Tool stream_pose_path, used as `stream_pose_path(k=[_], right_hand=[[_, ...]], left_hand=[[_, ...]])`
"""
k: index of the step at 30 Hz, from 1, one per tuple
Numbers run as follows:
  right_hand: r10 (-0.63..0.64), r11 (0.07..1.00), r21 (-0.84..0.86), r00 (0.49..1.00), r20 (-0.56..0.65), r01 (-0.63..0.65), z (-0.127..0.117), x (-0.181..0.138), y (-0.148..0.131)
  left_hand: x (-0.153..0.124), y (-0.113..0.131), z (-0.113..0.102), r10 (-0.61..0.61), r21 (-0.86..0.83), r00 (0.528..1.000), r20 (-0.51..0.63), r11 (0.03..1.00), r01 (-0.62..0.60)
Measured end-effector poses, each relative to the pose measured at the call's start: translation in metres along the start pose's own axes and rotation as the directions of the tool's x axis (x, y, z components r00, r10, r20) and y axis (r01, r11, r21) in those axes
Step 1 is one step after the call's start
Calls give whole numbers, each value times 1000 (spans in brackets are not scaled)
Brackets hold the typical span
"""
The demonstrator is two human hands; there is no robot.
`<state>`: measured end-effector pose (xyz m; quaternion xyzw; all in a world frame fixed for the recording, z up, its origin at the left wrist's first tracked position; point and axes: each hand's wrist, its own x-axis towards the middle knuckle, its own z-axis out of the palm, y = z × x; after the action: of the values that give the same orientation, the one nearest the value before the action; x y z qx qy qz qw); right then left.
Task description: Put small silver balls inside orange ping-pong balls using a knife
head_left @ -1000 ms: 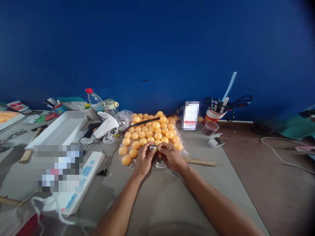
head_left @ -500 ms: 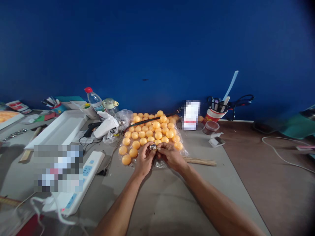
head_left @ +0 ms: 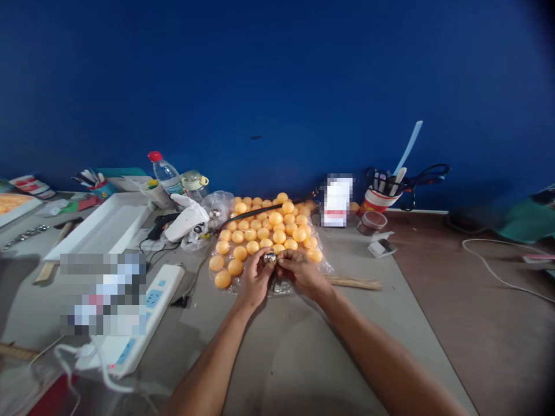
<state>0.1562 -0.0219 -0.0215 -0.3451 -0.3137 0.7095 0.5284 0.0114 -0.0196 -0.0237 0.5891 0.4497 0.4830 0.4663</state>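
Note:
A small shiny silver ball (head_left: 270, 257) sits between the fingers and thumb of my left hand (head_left: 255, 281). Close against its right side, my right hand (head_left: 306, 274) is closed in a pinch; whatever lies between those fingertips is too small to make out. Both hands are over the near edge of a clear plastic bag (head_left: 284, 287). Many orange balls (head_left: 262, 233), like table tennis balls, lie just beyond them on the plastic. A dark thin strip (head_left: 255, 212) rests across the far rows of balls.
Left stand a white power strip (head_left: 167, 289) with cables, a white tray (head_left: 102, 228), a white glue gun-like tool (head_left: 187, 222) and a red-capped bottle (head_left: 167, 175). Right are wooden sticks (head_left: 355, 282), a lidded tub (head_left: 372, 223), a small box (head_left: 382, 247) and a tool cup (head_left: 376, 201).
Both hands stay almost in place around the silver ball, with only slight finger movement. The whole view has shifted a little from a small head motion.

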Motion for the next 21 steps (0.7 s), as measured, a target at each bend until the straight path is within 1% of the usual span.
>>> stream_pose_path(k=[4,11,16,21], right_hand=[[10,1000,13,1000,-7,-10,-2,1,1],[60,998,12,998,-9,-60,-1,-2,-8],[94,996,-6,995,18,-94,-1,-4,-14],[99,995,-14,995,31,-98,-1,-4,-16]], left_hand=[[0,1,1,-9,-20,1000,13,1000,10],[-3,2,1,-3,16,1000,29,1000,3],[-3,4,0,12,33,999,43,999,-13],[-3,3,0,23,27,999,50,999,-24]])
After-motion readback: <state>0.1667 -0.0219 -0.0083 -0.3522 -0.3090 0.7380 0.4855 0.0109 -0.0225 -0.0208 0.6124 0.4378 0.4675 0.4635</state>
